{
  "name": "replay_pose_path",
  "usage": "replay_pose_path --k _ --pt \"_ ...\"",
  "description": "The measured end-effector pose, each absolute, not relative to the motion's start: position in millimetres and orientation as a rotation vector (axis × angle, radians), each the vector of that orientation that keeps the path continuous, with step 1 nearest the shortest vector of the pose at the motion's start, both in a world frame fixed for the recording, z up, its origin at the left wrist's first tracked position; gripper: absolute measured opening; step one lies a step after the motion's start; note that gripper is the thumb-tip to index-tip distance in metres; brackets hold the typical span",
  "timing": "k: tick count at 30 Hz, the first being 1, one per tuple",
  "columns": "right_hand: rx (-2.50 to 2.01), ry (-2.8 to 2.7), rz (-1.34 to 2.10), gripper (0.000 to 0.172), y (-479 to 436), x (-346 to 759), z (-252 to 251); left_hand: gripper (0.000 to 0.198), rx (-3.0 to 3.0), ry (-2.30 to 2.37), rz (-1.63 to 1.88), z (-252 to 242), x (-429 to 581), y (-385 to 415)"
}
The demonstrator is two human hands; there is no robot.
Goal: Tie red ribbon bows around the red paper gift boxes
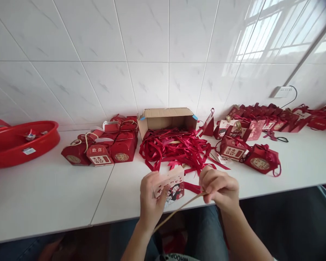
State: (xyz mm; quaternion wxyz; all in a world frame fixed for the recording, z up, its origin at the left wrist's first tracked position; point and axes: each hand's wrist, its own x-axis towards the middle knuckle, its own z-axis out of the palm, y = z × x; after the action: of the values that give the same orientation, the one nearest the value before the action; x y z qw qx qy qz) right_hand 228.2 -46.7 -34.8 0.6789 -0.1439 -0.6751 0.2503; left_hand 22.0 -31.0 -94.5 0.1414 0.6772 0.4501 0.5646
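My left hand (152,199) is closed around the left side of a small pink and white gift box (176,186) printed with a cartoon couple, its thumb across the front. To the right, my right hand (220,186) pinches the end of a tan cord (179,209). The cord slopes down and left from those fingers, passing in front of the box toward my left wrist. Just beyond both hands lies a heap of dark red ribbons (176,145), spilling out of an open cardboard box (165,113). A red ribbon end shows between the gift box and my right hand.
Several red gift boxes with cord handles (123,146) stand left of the ribbons. More red boxes with ribbon handles (260,159) fill the right side, reaching back along the tiled wall. A red plastic basin (47,139) sits at far left. The white table's (70,203) front edge is close to me.
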Motion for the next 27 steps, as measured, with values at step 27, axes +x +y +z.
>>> replay_pose_path --k 27 --pt "-0.079 -2.021 0.876 0.037 -60 191 -52 0.016 2.467 0.871 0.804 -39 -11 -99"
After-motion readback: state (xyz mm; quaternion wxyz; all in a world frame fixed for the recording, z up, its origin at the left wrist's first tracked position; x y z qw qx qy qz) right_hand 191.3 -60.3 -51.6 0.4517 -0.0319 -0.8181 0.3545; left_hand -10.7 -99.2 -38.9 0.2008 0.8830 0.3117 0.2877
